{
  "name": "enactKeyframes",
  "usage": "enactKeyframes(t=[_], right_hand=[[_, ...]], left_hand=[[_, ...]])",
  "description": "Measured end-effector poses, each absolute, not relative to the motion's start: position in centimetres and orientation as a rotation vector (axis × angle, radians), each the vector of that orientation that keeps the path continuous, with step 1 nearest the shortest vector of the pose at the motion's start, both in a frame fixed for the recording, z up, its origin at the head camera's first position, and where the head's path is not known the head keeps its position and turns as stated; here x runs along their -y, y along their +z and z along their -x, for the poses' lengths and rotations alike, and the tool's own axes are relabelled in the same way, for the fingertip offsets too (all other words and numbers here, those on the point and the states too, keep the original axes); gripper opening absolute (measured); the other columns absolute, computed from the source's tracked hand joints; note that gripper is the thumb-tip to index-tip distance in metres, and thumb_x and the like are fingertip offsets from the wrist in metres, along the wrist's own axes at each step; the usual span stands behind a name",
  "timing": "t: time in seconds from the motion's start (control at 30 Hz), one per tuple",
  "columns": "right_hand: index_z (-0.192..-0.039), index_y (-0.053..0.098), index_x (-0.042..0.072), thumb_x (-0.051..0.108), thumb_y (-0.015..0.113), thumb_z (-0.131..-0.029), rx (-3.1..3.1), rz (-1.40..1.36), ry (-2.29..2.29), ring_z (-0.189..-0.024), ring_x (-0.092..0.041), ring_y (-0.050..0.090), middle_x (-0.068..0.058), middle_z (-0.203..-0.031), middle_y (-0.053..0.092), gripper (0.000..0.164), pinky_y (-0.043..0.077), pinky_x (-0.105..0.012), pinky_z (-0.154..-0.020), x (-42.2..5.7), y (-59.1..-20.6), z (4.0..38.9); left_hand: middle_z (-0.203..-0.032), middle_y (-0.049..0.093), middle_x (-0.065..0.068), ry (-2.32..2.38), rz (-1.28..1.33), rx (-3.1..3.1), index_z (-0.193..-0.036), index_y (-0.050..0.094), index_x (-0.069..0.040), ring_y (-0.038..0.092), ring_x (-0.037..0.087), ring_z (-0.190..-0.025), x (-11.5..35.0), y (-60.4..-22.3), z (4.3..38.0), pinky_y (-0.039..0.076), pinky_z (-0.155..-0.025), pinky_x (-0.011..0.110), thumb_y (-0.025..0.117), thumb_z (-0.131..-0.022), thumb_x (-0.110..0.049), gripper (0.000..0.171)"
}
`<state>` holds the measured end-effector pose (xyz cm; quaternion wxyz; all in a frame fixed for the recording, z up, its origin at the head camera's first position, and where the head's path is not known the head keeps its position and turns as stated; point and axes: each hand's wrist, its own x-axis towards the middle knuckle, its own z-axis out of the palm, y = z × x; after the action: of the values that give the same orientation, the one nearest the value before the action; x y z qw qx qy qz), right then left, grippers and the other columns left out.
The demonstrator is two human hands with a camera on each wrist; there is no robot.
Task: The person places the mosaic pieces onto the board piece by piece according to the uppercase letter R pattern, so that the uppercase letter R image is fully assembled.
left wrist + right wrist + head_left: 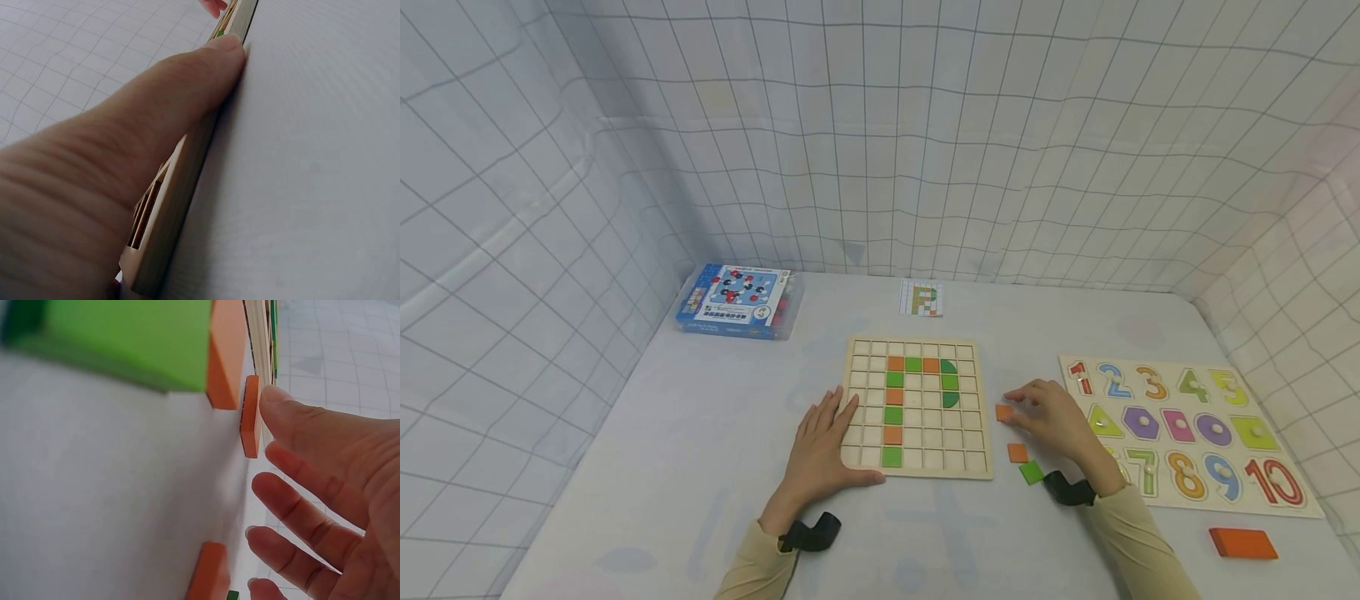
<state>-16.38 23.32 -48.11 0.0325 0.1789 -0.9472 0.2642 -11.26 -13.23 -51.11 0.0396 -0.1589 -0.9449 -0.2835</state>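
Note:
A wooden grid board [925,429] lies flat, holding several orange and green square tiles and two dark green rounded pieces [950,400]. My left hand [823,446] rests on its lower left corner, fingers spread along the left side and thumb [187,75] along the near edge. To the right of the board, my right hand [1052,417] hovers with thumb and fingers apart, the thumb tip next to a loose orange tile [250,419]; whether they touch is unclear. Nearer me lie another orange tile [1017,452] and a green tile [1032,472].
A puzzle board [1172,500] with numbers and knobbed shapes lies at the right, an orange block [1243,543] in front of it. Behind the grid board is a small pattern card [921,297]. A blue boxed molecule set [737,302] sits back left. Grid-lined curtains surround the table.

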Motion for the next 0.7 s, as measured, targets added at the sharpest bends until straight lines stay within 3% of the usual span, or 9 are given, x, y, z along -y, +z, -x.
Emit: enactKeyframes(t=[0.7], right_hand=[[-0.091,0.071,0.010,0.015,0.079,-0.078,2.947,-0.535,0.873,-0.084,-0.018,0.054,0.003,-0.089,0.063,0.016,0.046,-0.038,-0.074,-23.09,-48.20,16.21]], left_hand=[[-0.154,0.019,0.017,-0.853,0.488,2.911,-0.148,0.032,-0.006,0.011,0.032,-0.142,13.27,-50.94,11.23,0.010,-0.112,0.049,0.080,-0.057,-0.064,0.118]])
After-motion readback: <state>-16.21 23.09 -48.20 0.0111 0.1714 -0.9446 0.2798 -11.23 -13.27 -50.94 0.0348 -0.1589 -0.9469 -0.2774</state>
